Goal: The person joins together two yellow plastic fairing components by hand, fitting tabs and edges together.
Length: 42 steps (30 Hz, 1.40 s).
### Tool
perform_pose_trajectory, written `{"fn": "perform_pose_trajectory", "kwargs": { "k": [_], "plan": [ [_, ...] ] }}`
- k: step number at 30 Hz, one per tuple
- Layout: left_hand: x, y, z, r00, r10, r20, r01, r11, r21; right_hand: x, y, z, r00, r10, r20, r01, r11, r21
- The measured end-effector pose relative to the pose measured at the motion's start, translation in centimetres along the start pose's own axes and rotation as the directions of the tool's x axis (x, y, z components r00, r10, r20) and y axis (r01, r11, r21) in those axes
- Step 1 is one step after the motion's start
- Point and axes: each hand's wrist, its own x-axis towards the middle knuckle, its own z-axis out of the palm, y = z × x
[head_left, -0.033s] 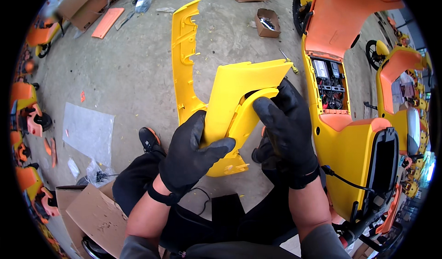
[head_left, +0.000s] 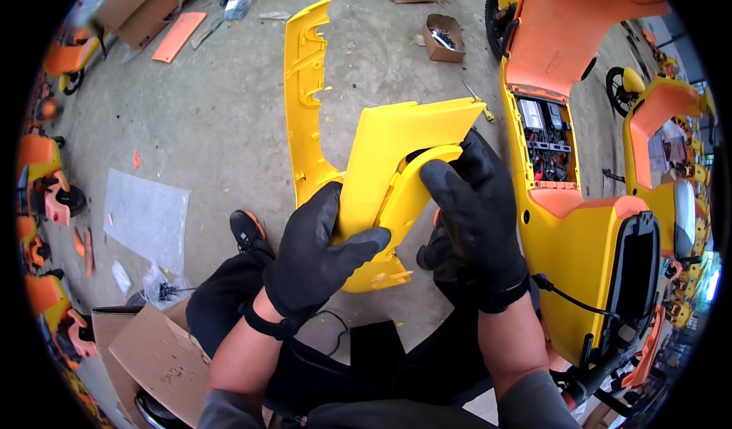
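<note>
Both my hands wear black gloves and hold a yellow plastic body panel (head_left: 375, 151) in front of me. My left hand (head_left: 316, 250) is closed on its lower left side, the thumb lying across the face. At the upper right, my right hand (head_left: 476, 208) grips a curved yellow strip (head_left: 415, 181) that lies along the panel's inner edge; a dark gap shows between the two near the top. My right fingers are partly hidden behind the pieces. A long yellow trim piece (head_left: 301, 109) with clips along its edge extends behind the panel, and I cannot tell whether they are joined.
Close on my right stands a yellow and orange scooter (head_left: 568, 254) with its wiring bay (head_left: 545, 143) uncovered. A screwdriver (head_left: 488, 111) and a small box of hardware (head_left: 444, 39) lie ahead. Cardboard (head_left: 164, 353) is at lower left, a plastic sheet (head_left: 145, 216) on the floor.
</note>
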Motion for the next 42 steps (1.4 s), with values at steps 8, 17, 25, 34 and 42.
{"fn": "perform_pose_trajectory", "kwargs": {
  "k": [8,17,25,34,42],
  "plan": [
    [0.0,0.2,-0.3,1.0,-0.006,0.001,0.006,0.997,0.074,0.0,-0.1,0.5,1.0,-0.004,-0.029,0.004,1.0,-0.003],
    [0.1,0.3,-0.4,0.995,-0.03,-0.092,0.03,1.0,0.002,0.4,1.0,-0.3,1.0,0.016,-0.013,-0.016,1.0,0.015],
    [1.0,0.4,-1.9,0.957,-0.073,-0.282,0.013,0.978,-0.207,0.3,3.3,0.5,0.983,0.169,0.075,-0.151,0.968,-0.201],
    [1.2,-0.5,-3.0,0.946,-0.098,-0.308,0.008,0.96,-0.279,-0.3,5.2,0.8,0.986,0.057,0.156,0.002,0.934,-0.356],
    [1.4,-0.3,-2.8,0.953,-0.099,-0.287,0.016,0.961,-0.277,-0.5,5.3,0.5,0.987,0.005,0.16,0.055,0.93,-0.364]
  ]
}}
